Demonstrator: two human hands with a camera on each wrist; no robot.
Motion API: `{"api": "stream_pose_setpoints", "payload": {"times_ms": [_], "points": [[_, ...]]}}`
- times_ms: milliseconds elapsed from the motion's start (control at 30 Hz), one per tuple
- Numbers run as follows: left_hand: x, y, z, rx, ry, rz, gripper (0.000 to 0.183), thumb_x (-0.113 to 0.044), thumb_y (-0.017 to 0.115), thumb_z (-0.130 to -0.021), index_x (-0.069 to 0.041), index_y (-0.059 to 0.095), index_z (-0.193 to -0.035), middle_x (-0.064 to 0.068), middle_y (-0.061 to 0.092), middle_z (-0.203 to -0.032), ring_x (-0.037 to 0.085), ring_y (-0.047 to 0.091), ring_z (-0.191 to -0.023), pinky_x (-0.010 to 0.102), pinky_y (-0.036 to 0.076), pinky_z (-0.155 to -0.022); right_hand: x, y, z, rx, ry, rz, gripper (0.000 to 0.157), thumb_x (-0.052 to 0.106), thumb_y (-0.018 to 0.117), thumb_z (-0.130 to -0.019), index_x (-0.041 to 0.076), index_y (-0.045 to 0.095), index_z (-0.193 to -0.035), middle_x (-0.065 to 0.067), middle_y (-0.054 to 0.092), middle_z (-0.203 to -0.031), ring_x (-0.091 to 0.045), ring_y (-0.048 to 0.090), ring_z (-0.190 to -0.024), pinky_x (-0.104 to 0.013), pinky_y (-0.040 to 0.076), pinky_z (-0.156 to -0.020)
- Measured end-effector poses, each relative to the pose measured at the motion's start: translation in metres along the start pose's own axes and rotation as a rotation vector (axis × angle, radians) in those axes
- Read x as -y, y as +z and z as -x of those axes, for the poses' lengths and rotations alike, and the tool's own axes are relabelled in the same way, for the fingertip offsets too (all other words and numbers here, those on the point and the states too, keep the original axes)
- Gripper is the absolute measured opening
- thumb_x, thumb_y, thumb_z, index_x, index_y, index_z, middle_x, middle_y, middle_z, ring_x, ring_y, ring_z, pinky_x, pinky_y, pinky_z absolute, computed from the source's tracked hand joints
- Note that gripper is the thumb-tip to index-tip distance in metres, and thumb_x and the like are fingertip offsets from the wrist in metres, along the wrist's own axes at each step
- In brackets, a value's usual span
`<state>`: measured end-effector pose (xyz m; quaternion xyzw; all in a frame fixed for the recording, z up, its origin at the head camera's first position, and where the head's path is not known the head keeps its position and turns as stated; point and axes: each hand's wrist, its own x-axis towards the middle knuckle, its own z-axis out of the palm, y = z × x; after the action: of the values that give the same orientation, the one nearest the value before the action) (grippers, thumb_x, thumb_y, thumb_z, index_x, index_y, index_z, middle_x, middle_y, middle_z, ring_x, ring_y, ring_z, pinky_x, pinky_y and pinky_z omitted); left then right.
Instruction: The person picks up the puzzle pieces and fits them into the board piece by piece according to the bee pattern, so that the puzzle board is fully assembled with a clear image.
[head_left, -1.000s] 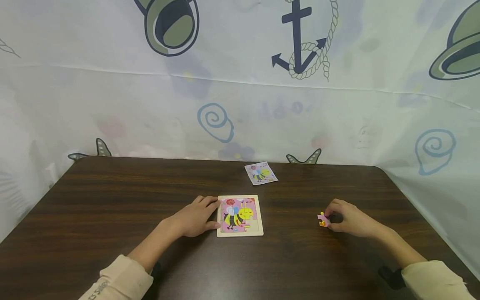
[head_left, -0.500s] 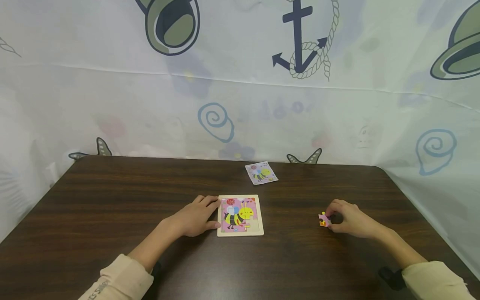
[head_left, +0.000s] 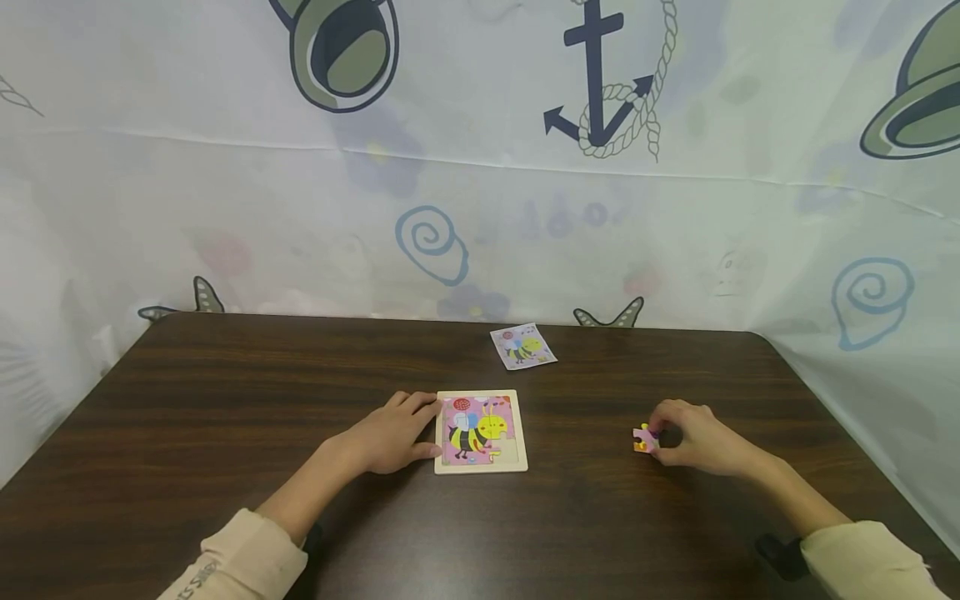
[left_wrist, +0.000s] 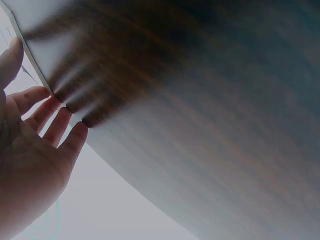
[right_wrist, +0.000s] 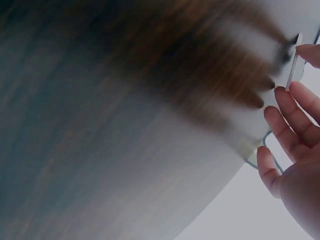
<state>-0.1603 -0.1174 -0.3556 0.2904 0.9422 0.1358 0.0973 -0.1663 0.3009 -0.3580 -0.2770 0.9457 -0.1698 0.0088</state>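
Note:
A square wooden puzzle board point(head_left: 520, 458) lies mid-table, its tray filled with a bee picture except for a bare lower right corner. My left hand point(head_left: 393, 433) rests at the board's left edge, thumb and fingertips touching the frame with the fingers fairly straight. Off to the right, my right hand point(head_left: 697, 437) pinches a pink jigsaw piece point(head_left: 642, 439) with yellow and orange bits between thumb and index finger. In the right wrist view that jigsaw piece point(right_wrist: 294, 62) appears edge-on, and the other fingers point(right_wrist: 284, 127) are spread beside it.
A printed paper card point(head_left: 523, 346) with the same bee picture lies behind the board, close to the far edge of the dark wooden table point(head_left: 300, 358). Beyond the table hangs a pale patterned cloth point(head_left: 487, 233).
The pinched jigsaw piece has turned slightly in the right fingers, after a tiny shift right and back left. My left hand and the board stay in place.

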Motion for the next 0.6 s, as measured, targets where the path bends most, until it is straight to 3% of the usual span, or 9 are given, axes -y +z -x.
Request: {"api": "stream_pose_setpoints", "payload": {"times_ms": [167, 600], "points": [[0.0, 0.0, 0.0, -0.002, 0.0, 0.006, 0.06, -0.031, 0.057, -0.09, 0.004, 0.039, -0.135, 0.018, 0.034, -0.138, 0.036, 0.033, -0.122, 0.048, 0.035, -0.095, 0.008, 0.0, -0.005, 0.002, -0.011, -0.017, 0.02, 0.01, 0.074, -0.07, 0.013, 0.058, -0.082, 0.008, 0.056, -0.084, -0.013, 0.054, -0.081, -0.047, 0.033, -0.075], [-0.001, 0.0, 0.0, 0.009, -0.015, 0.005, 0.061, -0.032, 0.057, -0.09, 0.004, 0.039, -0.135, 0.018, 0.035, -0.138, 0.035, 0.032, -0.123, 0.048, 0.035, -0.095, 0.035, 0.006, -0.025, 0.037, -0.093, -0.052, 0.019, 0.009, 0.071, -0.071, 0.013, 0.058, -0.084, 0.009, 0.056, -0.085, -0.009, 0.052, -0.079, -0.037, 0.028, -0.073]]}}
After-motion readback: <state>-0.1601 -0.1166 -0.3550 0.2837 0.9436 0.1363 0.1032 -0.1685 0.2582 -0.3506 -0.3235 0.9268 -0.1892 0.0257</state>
